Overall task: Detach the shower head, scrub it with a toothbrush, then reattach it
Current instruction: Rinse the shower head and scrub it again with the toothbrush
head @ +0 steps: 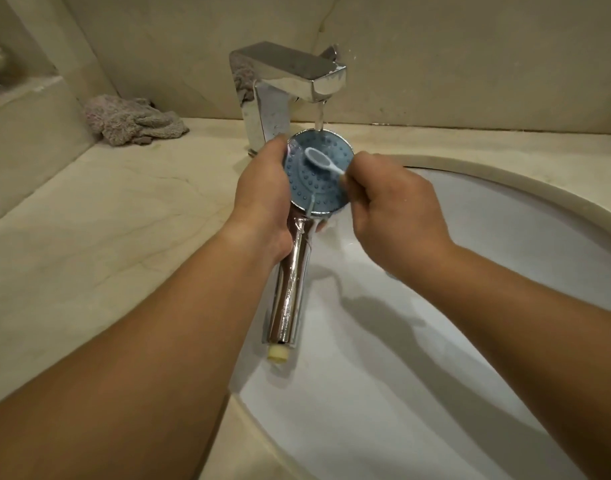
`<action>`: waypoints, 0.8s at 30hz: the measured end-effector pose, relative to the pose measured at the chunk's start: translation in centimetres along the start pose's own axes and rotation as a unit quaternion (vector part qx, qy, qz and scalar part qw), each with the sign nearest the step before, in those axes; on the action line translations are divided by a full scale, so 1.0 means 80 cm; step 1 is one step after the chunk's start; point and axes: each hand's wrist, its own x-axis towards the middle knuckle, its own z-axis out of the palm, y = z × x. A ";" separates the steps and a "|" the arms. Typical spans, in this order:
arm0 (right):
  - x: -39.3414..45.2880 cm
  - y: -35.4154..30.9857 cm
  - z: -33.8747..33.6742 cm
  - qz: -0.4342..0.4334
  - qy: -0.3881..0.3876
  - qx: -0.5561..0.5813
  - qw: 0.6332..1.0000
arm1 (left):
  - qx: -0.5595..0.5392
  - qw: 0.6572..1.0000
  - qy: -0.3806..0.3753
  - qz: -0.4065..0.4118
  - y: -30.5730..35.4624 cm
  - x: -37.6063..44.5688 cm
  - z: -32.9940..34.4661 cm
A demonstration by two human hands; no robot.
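Observation:
A chrome shower head with a round blue nozzle face is held over the sink, detached, with its handle pointing toward me. My left hand grips it just below the face. My right hand holds a white toothbrush, whose head lies on the upper part of the blue face. Water runs from the tap onto the top of the face and drips off its lower rim.
A chrome tap stands behind the shower head with water flowing. The white sink basin is set in a beige marble counter. A crumpled grey cloth lies at the back left by the wall.

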 end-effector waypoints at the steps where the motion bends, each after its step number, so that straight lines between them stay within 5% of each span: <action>1: 0.002 -0.002 -0.001 0.012 0.004 0.004 1.000 | -0.001 1.000 -0.001 0.001 0.000 0.000 0.001; 4: 0.011 0.005 -0.006 0.086 0.036 0.035 0.995 | 0.003 1.000 0.006 0.005 0.000 -0.002 0.002; 7: 0.003 -0.005 -0.003 0.021 0.000 0.011 1.000 | -0.007 1.000 -0.004 0.007 -0.001 0.000 0.002; 11: 0.014 -0.003 -0.010 0.079 0.037 0.029 0.996 | 0.005 1.000 -0.014 0.010 -0.004 0.003 0.003; 14: 0.003 -0.017 -0.002 -0.002 -0.007 -0.003 1.000 | -0.024 0.999 -0.028 0.012 -0.005 0.006 0.003; 18: 0.013 -0.007 -0.010 0.064 0.027 0.026 0.997 | -0.002 0.999 -0.019 0.032 -0.007 0.014 0.001; 22: -0.001 -0.014 -0.002 -0.055 -0.003 -0.013 0.998 | -0.004 0.999 -0.041 0.026 -0.008 0.018 -0.001; 24: 0.008 -0.010 -0.006 -0.012 0.014 -0.006 1.000 | 0.003 0.998 -0.047 0.028 -0.008 0.017 -0.001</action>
